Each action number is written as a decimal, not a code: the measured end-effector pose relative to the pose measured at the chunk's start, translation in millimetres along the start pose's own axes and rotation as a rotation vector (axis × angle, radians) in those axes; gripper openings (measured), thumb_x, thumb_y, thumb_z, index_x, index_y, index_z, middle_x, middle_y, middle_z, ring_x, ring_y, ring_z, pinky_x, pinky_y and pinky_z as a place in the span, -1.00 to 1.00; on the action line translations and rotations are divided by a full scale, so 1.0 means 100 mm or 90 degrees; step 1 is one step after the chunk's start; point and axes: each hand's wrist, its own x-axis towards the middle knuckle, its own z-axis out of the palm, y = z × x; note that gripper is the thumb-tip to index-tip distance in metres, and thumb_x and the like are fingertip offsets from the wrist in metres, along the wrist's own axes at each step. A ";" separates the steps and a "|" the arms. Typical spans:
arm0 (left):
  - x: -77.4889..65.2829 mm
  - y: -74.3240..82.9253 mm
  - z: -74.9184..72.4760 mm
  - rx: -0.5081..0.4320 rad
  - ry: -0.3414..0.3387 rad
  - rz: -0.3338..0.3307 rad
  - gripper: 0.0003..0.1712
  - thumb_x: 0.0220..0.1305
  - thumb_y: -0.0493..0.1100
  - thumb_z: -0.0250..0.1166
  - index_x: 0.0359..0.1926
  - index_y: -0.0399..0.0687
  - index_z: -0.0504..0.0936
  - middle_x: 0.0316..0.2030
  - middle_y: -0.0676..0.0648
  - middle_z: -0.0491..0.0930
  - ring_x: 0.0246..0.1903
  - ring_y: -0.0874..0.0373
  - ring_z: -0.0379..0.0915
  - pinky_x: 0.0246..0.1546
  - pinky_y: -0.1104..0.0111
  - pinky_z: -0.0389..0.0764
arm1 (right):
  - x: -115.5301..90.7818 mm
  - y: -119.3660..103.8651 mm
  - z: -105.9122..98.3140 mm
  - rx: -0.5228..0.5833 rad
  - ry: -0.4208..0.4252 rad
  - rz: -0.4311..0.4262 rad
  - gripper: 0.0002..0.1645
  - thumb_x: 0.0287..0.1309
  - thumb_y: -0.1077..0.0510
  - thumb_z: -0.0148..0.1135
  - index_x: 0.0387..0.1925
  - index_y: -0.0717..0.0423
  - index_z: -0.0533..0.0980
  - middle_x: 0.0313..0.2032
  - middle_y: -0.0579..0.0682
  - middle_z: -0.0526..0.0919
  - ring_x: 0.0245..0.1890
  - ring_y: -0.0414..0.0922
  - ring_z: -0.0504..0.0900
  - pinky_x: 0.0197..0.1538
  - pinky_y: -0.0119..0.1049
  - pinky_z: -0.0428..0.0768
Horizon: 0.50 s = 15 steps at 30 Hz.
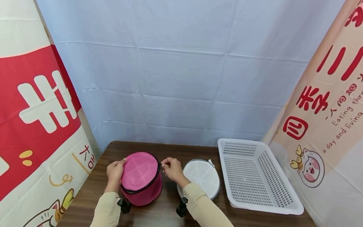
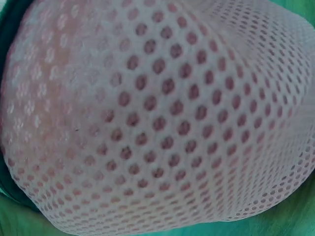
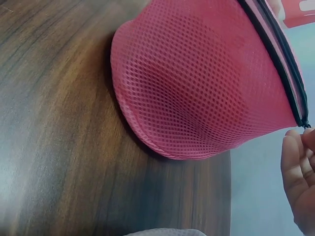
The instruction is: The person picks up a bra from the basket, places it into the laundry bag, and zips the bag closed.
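A round pink mesh laundry bag (image 1: 140, 171) with a black zipper (image 1: 147, 186) around its top rim stands on the table. At its left rim my left hand (image 1: 114, 171) grips the bag, thumb on the top edge. My right hand (image 1: 172, 169) pinches the zipper pull (image 3: 305, 125) at the bag's right side. The right wrist view shows two dark zipper edges with a narrow pink band between them. Close mesh (image 2: 167, 118) fills the left wrist view, so the left fingers are hidden there.
A flat-topped white mesh bag (image 1: 202, 176) with a grey rim lies under and beside the right forearm. To its right stands a white plastic basket (image 1: 246, 176) with slotted sides. Behind the brown table (image 1: 175, 150) hangs a pale blue cloth (image 1: 181, 78).
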 end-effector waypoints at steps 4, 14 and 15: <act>-0.01 0.00 0.02 0.000 0.013 0.001 -0.64 0.18 -0.08 0.25 -0.45 -0.37 0.59 -0.43 -0.17 0.51 -0.39 0.03 0.33 -0.41 0.29 0.37 | -0.01 0.01 -0.01 0.019 -0.002 0.001 -0.93 0.15 0.41 0.14 -0.40 0.37 0.53 -0.65 0.10 0.54 -0.66 -0.01 0.56 -0.64 -0.40 0.48; 0.00 0.04 -0.10 0.059 -0.093 -0.008 -0.55 0.23 -0.02 0.20 -0.20 -0.42 0.56 -0.18 -0.31 0.50 -0.20 -0.08 0.37 -0.30 0.26 0.39 | -0.01 0.01 -0.02 0.009 0.008 -0.002 -0.93 0.14 0.40 0.14 -0.40 0.36 0.55 -0.60 0.24 0.57 -0.67 -0.07 0.55 -0.64 -0.41 0.47; 0.00 0.05 -0.12 0.069 -0.108 -0.004 -0.55 0.24 -0.02 0.19 -0.17 -0.41 0.55 -0.14 -0.32 0.48 -0.17 -0.10 0.36 -0.27 0.25 0.38 | -0.01 0.00 -0.03 0.002 0.010 -0.004 -0.93 0.14 0.40 0.15 -0.40 0.36 0.55 -0.59 0.23 0.57 -0.67 -0.12 0.54 -0.63 -0.42 0.47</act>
